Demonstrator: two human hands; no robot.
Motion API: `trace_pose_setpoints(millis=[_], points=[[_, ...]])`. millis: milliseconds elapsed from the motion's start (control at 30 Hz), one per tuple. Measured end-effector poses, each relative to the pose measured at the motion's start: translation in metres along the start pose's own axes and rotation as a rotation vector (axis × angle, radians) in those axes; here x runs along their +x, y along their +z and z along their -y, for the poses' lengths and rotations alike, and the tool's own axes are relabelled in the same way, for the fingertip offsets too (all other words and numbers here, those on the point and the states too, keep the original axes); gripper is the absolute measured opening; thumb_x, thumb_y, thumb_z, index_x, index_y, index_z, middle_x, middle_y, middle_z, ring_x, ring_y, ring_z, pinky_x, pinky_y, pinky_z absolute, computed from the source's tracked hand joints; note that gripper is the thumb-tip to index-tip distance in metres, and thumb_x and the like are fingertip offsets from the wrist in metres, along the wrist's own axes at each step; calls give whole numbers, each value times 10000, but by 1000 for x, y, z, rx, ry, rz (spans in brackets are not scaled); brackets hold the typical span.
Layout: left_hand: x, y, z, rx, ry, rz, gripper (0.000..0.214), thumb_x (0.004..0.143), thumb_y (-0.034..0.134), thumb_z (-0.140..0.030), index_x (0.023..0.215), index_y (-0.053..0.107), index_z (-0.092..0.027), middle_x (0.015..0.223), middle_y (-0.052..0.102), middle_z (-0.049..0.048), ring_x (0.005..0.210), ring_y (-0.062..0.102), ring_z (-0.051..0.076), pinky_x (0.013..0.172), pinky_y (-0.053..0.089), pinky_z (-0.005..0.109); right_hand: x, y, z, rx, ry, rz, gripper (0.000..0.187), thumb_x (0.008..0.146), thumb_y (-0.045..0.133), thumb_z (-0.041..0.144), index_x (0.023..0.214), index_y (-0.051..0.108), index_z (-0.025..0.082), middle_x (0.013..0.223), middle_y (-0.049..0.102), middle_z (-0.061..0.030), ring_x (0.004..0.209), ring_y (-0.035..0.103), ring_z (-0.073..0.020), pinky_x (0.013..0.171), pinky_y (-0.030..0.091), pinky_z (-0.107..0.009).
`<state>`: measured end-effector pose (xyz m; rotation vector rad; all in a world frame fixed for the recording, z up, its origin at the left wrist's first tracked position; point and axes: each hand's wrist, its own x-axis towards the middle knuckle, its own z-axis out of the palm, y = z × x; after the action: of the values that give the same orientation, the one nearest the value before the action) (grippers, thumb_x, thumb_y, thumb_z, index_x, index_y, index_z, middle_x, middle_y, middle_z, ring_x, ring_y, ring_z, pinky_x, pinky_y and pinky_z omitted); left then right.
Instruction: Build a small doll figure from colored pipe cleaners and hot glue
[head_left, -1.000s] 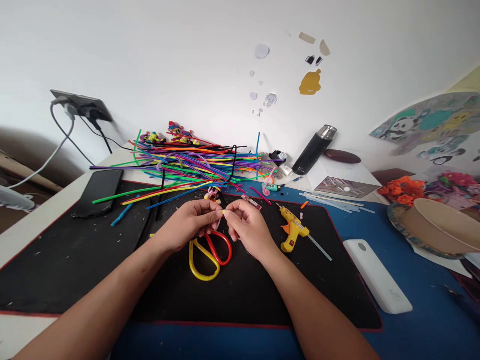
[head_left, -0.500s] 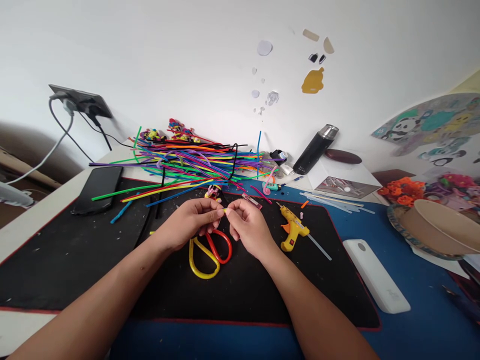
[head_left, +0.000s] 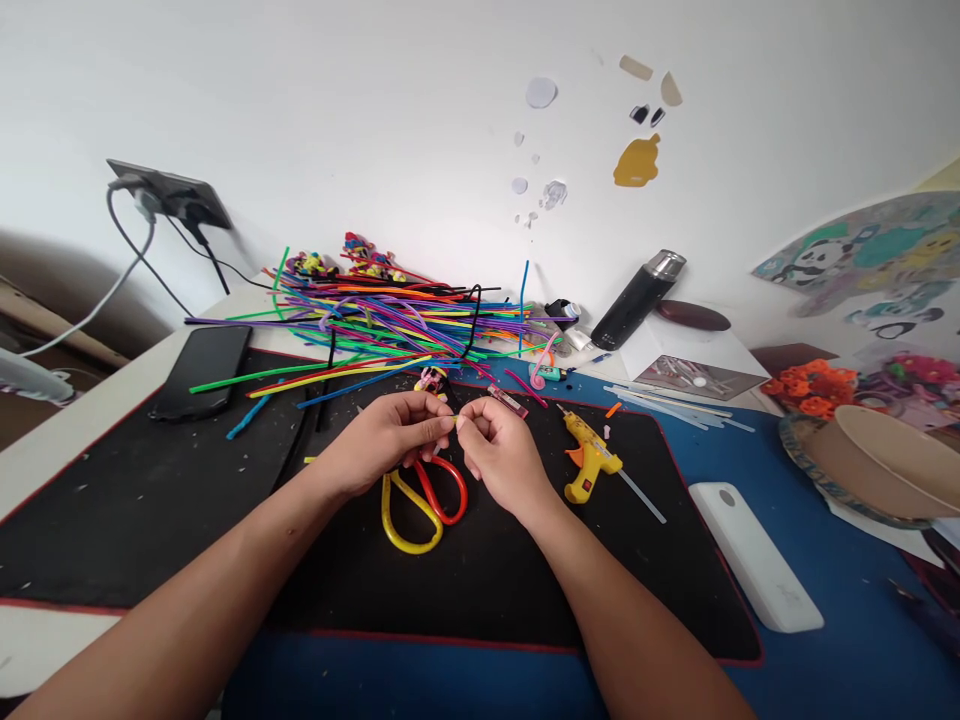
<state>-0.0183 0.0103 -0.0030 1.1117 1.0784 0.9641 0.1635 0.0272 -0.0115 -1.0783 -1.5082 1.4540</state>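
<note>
Over the black desk mat [head_left: 480,590], my left hand [head_left: 401,435] and my right hand [head_left: 501,450] meet fingertip to fingertip. Both are closed in a pinch on a tiny yellow piece [head_left: 455,421], perhaps a bit of pipe cleaner; most of it is hidden by the fingers. Scissors with one yellow and one red handle loop [head_left: 412,548] lie beneath the hands, their blades mostly covered by my left hand. Just behind the hands sits a small figure of coloured pipe cleaners [head_left: 432,381]. A yellow hot glue gun [head_left: 591,460] rests to the right of my right hand.
A heap of coloured pipe cleaners [head_left: 390,320] spreads along the wall. On the left lies a black phone [head_left: 202,372]. To the right are a black flask [head_left: 637,300], clear glue sticks [head_left: 667,405], a white power bank [head_left: 756,555] and a beige bowl [head_left: 892,455].
The view has shifted slightly, so everything sits a little further right. Both hands keep their pinch at the yellow piece, of which less shows now.
</note>
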Motion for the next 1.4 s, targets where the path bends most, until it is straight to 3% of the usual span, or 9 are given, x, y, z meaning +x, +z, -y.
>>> trace_pose_setpoints(millis=[233,533,733,1000,1400], points=[[2,-3,9,96,20,-6,370,852,804,-511,921,706,-161,738,674,5,595,547,108,561,427,218,-1,1,-2,-106,-36,-14,154,896,629,369,841,590,230,531,512,83,425,435,-109,459,330,-247],[-1,-2,4,290,97,-70,303,851,765,-467,887,744,-166,776,701,22,688,605,161,639,482,257,-1,1,-6,-168,-43,-37,131,897,620,354,846,595,236,551,520,77,438,456,-117,468,344,-252],[-1,-2,4,279,103,-59,292,851,768,-457,868,735,-167,751,685,14,657,588,147,605,466,240,-1,1,-8,-144,-38,-32,132,904,635,349,852,598,233,559,520,76,432,444,-108,452,331,-245],[1,1,-1,100,57,-79,401,800,823,-554,801,691,-176,651,645,-15,512,498,98,490,386,215,1,0,-4,89,1,7,253,919,667,462,912,604,217,582,520,86,411,462,-92,417,326,-230],[0,3,-3,126,40,-86,393,749,876,-535,807,743,-170,669,692,4,525,513,101,496,391,214,1,1,-4,79,-22,-23,264,902,705,457,899,595,218,574,533,88,407,471,-87,410,331,-219]])
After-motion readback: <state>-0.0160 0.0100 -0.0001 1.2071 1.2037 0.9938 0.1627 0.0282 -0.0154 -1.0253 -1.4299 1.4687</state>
